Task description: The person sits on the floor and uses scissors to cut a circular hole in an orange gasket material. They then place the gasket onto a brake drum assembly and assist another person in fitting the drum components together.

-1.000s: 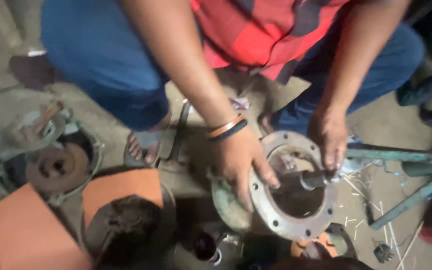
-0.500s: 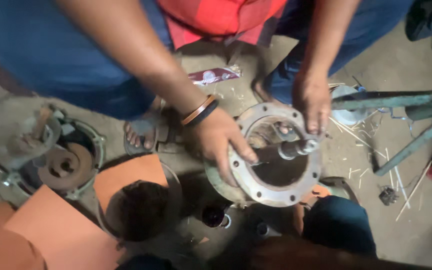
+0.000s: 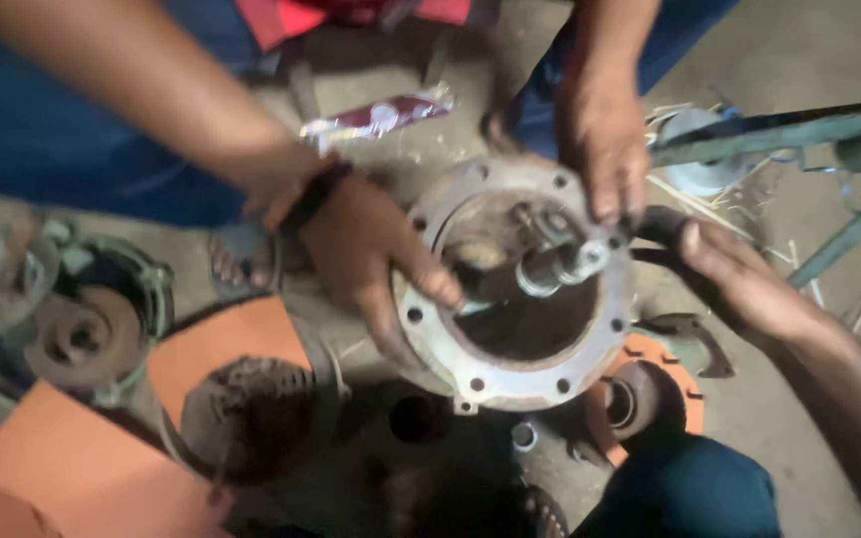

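Note:
A round metal pump housing with a bolt-hole flange [image 3: 510,384] lies on the floor, and a short shaft [image 3: 550,264] stands up from its middle. My right hand [image 3: 739,284] reaches in from the lower right, fingers on a dark part at the housing's right side; blur hides its grip. My left hand is out of view. A person opposite, in blue trousers, holds the flange with both hands: a hand with a wristband [image 3: 371,249] on the left rim, the other hand [image 3: 605,139] on the top right rim.
A rusty disc in a round casing [image 3: 82,339] sits at left. Orange sheets [image 3: 221,349] and a dark round part [image 3: 251,408] lie at lower left. An orange-ringed part [image 3: 665,384] is by my blue-clad knee [image 3: 690,488]. Green metal bars [image 3: 779,130] cross the upper right.
My right hand has come into view from the lower right and reached the housing's side. The view has moved closer; the other person's hands stay on the flange.

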